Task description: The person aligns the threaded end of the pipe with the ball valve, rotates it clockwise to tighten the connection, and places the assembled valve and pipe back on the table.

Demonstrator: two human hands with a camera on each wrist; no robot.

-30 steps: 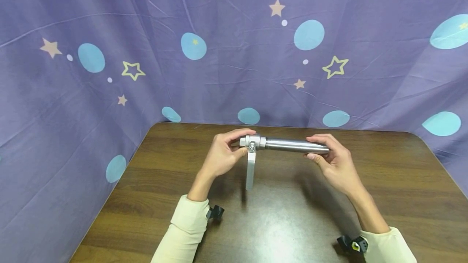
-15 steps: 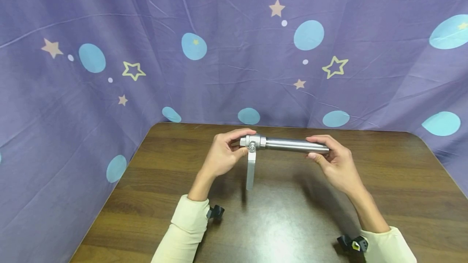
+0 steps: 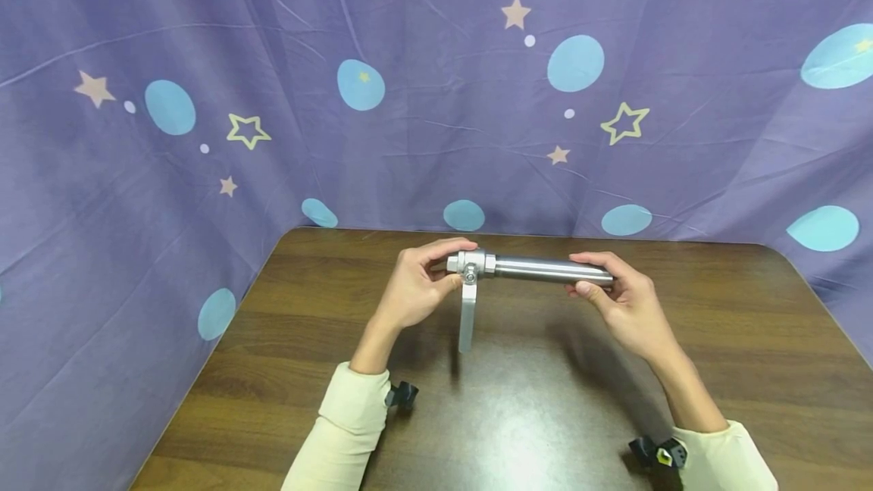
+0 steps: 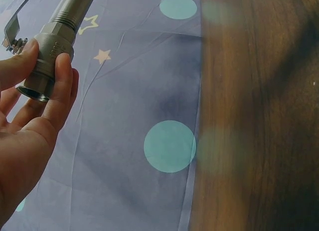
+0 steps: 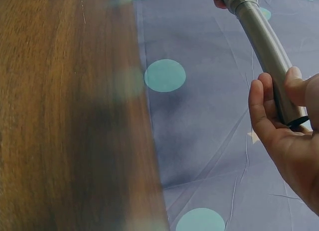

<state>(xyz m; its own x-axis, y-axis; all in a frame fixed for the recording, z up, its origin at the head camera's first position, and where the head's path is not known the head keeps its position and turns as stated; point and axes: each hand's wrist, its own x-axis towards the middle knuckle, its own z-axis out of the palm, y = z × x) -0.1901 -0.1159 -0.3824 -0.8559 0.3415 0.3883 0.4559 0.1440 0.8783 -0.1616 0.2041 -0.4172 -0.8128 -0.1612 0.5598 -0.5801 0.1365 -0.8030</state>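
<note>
The silver steel pipe with a lever valve lay crosswise above the brown wooden table, the left hand pinching its valve end (flat handle hanging down), the right hand curled round its plain end.

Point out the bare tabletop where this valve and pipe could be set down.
Free: the table right of the right hand, left of the left hand, and the near strip between the sleeves. Crowded: under the valve and pipe, where the lever hangs.
</note>
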